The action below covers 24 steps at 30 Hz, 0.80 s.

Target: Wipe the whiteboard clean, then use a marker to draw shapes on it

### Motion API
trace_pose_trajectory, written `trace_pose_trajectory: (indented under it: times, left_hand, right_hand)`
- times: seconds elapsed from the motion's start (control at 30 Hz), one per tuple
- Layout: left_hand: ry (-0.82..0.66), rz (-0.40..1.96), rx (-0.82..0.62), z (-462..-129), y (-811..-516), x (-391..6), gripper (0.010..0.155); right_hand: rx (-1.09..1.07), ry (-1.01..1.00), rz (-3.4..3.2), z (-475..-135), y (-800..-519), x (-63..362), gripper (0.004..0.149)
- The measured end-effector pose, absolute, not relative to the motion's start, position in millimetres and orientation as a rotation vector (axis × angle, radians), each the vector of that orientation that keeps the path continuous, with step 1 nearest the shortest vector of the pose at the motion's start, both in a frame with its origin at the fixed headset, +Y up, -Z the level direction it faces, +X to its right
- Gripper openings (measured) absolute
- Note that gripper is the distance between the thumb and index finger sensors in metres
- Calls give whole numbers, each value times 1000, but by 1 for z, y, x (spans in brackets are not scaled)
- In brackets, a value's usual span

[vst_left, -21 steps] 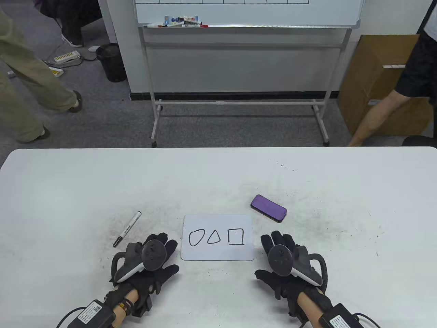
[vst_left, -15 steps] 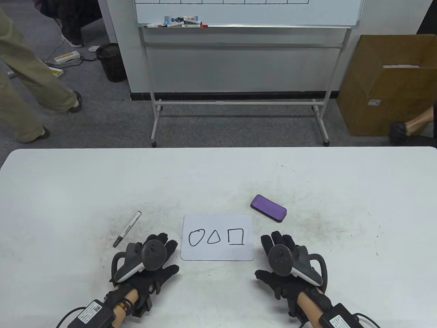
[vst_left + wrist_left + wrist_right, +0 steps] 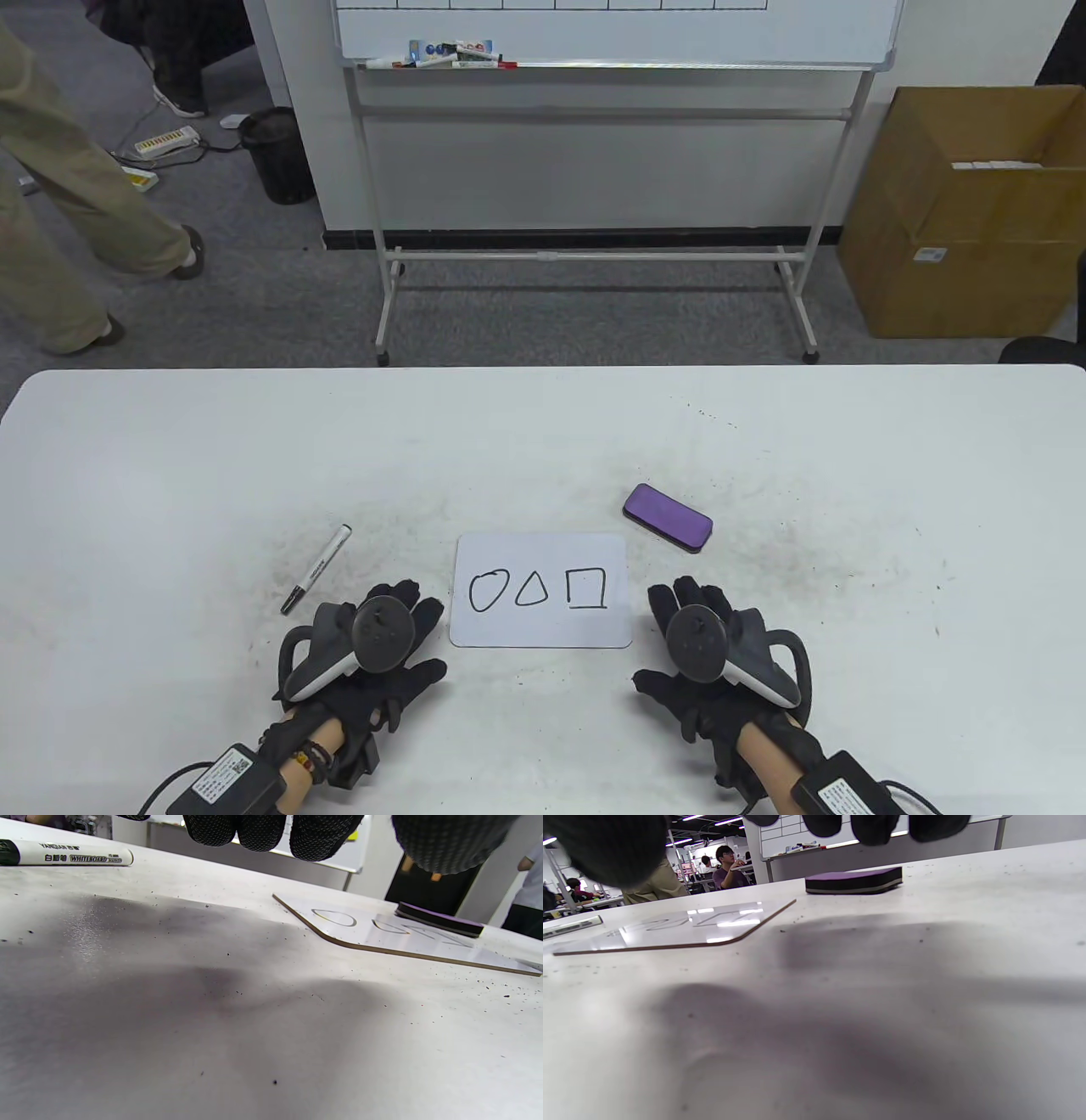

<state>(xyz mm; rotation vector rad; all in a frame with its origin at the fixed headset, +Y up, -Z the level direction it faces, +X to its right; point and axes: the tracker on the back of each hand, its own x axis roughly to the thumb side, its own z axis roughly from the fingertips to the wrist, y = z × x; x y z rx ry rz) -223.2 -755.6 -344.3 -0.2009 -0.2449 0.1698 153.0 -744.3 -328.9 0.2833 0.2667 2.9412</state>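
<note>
Small whiteboard (image 3: 541,590) sat bottom centre with an oval, triangle and square on it, so wiping looked not yet started. Left hand (image 3: 373,649) and right hand (image 3: 708,649) lay flat and empty beside it, eraser (image 3: 668,518) and marker (image 3: 316,568) untouched

your whiteboard (image 3: 541,590) is a small white rounded-corner panel with a brown edge, lying flat on the table near its front edge. it carries three black outlines in a row: oval left, triangle middle, square right. your marker (image 3: 316,568) is white-barrelled with a black cap, lying flat and diagonal to the board's left, apart from it, cap toward you. your eraser (image 3: 668,519) is a purple-topped pad with a dark base, flat, just off the board's far right corner.
</note>
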Motion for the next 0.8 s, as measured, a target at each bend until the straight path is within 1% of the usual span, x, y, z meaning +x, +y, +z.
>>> trace_pose_trajectory:
  times: [0.17, 0.27, 0.4, 0.53, 0.8]
  left_hand:
    - [-245, 175, -204, -345, -754, -224, 77]
    - [-255, 179, -204, -345, -754, -223, 77]
    - [-265, 179, -212, -344, -755, -222, 77]
    - [-267, 191, -217, -344, -754, -223, 77]
    - [-264, 223, -241, -348, -756, -224, 76]
  right_hand:
    - [171, 181, 2926, -347, -731, 162, 94]
    - [75, 129, 2929, -371, -724, 168, 92]
    - [-19, 149, 2949, -407, -723, 170, 91]
    - [-96, 181, 2988, -443, -729, 167, 90]
    - [-123, 271, 3077, -479, -751, 152, 88]
